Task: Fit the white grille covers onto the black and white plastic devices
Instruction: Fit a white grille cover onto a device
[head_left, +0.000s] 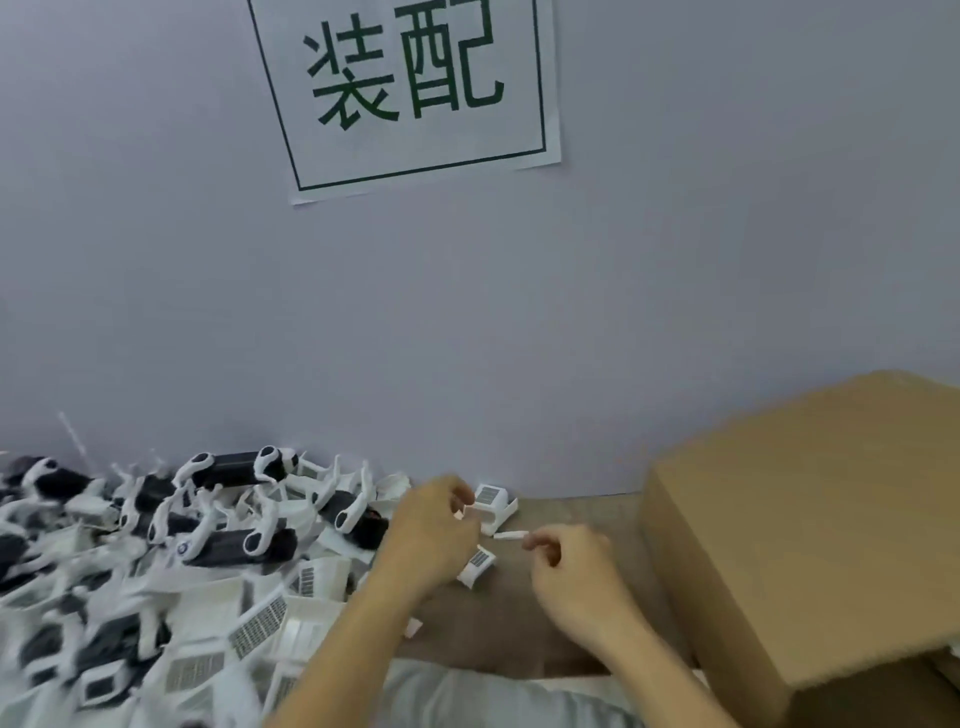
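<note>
Head view, the only one available: a workbench set against a grey wall is seen, with a paper sign bearing two green characters fixed above it. A large heap of black and white plastic devices mixed with loose white grille covers is spread over the left half of the bench; a cardboard box is stood at the right. The left hand is held with fingers curled round a small white device, whose slotted grille face is turned upward near the wall; a second small white grilled piece is seen just below that hand, and whether it is gripped or merely lying on the bench cannot be told. The right hand is held with thumb and forefinger pinched on a thin white strip-like part, just beside the held device; motion blur prevents finer identification. The parts are judged to be light, rigid injection-moulded plastic, smooth and somewhat slippery, with thin slats and small clip tabs likely to snap if forced askew. A cover is judged best taken by its solid outer edges, never across the slats, with the device braced by its body in the other hand. Even pressure at the corners is advised until seating is felt.
</note>
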